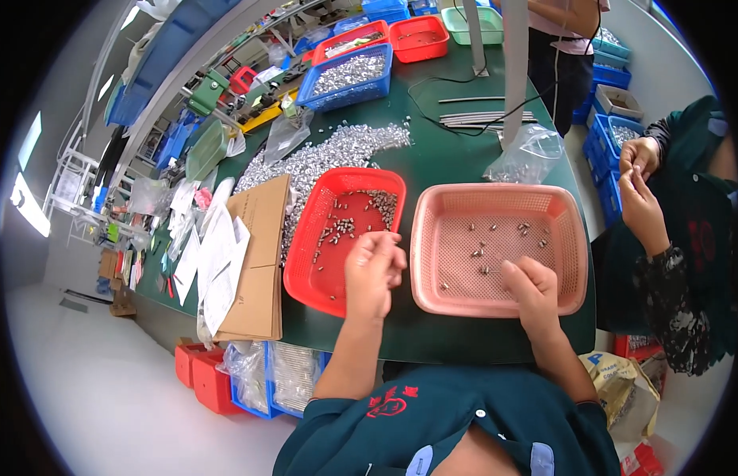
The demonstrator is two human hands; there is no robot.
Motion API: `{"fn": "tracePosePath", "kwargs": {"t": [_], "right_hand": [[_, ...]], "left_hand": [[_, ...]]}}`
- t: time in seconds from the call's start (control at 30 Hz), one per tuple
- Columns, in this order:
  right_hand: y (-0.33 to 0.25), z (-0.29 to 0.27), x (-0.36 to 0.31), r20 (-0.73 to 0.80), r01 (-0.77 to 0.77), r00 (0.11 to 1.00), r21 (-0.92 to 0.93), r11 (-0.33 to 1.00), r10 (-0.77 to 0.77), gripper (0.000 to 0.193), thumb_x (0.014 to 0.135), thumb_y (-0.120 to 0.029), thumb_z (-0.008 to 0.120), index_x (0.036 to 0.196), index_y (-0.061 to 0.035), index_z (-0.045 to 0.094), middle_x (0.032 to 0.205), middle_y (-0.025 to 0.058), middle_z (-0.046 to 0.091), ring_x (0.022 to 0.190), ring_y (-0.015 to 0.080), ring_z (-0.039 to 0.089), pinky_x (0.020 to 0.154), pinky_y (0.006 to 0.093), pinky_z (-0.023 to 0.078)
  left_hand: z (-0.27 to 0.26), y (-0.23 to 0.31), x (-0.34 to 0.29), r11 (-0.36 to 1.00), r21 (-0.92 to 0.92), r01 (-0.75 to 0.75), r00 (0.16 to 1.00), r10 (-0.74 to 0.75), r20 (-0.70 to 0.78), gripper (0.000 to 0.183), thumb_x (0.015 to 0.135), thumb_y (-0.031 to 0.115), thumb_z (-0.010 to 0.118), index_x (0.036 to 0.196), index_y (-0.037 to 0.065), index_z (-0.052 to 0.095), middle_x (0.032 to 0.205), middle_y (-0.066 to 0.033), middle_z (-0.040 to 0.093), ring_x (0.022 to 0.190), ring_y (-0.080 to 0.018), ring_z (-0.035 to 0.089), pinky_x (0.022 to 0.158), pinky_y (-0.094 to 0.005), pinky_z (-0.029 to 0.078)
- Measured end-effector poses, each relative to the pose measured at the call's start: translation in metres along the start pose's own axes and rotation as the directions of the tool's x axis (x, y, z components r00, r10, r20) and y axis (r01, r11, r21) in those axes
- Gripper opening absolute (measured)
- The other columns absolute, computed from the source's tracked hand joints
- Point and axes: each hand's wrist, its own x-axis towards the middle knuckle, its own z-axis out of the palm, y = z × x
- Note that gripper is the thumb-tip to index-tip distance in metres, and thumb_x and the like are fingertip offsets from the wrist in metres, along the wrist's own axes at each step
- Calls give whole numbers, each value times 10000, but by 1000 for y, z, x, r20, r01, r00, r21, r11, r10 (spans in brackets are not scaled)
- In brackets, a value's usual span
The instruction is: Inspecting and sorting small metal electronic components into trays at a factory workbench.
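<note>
My left hand (373, 268) hovers over the right edge of a red basket (305, 262) that holds several small metal parts (349, 222). Its fingers are curled together, seemingly pinching small parts, though I cannot make them out. My right hand (529, 285) rests inside a pink basket (571, 246), fingertips pressed down among a few scattered metal parts (496, 234). Whether it grips one is hidden by the fingers. Both baskets sit side by side on the green table (440, 159).
A heap of loose metal parts (329, 155) lies behind the red basket. A flat cardboard box (258, 262) and papers (214, 262) lie at left. Blue (345, 79) and red trays (419, 38) stand at the back. Another person's hands (640, 178) work at right; a second person stands behind the table.
</note>
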Motion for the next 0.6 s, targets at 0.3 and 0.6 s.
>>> {"fn": "tracePosePath", "kwargs": {"t": [0.3, 0.6], "right_hand": [[3, 8, -2, 45, -10, 999, 0, 1000, 10, 261, 857, -115, 565, 624, -11, 511, 557, -41, 437, 532, 22, 368, 459, 207, 284], [1, 10, -6, 12, -47, 999, -34, 998, 47, 259, 852, -96, 570, 622, -7, 492, 545, -41, 400, 522, 20, 344, 439, 217, 269]], "left_hand": [[-3, -7, 2, 950, -235, 206, 976, -182, 120, 196, 911, 271, 508, 815, 101, 515, 487, 27, 333, 396, -67, 275, 378, -204, 217], [31, -26, -13, 788, -176, 590, 744, -447, 496, 211, 939, 175, 382, 1036, 11, 473, 752, -133, 567, 461, -83, 365, 429, -196, 302]]}}
